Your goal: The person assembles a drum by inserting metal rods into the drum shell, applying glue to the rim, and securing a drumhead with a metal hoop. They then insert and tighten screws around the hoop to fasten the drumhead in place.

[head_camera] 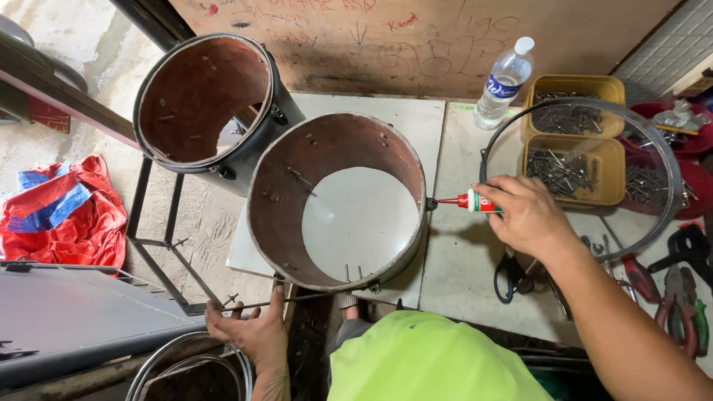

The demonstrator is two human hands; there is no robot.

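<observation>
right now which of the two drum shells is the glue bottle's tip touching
The nearer drum shell, lying flat on the white board. The right hand presses the red-capped bottle against its outer wall; the other shell sits tilted behind.

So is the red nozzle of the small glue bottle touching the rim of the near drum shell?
Touching. In the head view, the right hand holds the glue bottle level, and its nozzle tip meets the dark lug on the near drum shell with no visible gap.

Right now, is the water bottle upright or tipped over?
Upright: the water bottle stands on the table with its white cap on top, beside the yellow trays.
</observation>
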